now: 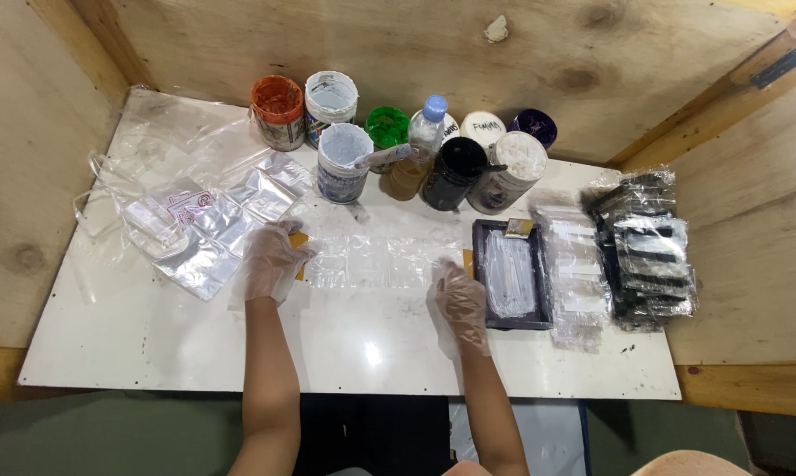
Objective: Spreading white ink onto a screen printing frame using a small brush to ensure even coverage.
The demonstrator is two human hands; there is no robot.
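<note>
Head view: gloved left hand [270,262] and right hand [459,304] flat on clear strip [371,262]

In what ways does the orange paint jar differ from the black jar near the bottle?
The orange jar stands at the far left of the row, by the wall; the black jar stands nearer the middle, closer to the person. The orange jar is open, with orange paint visible inside; the black jar looks dark all over, so its contents cannot be told. Both stand upright on the white table.
</note>
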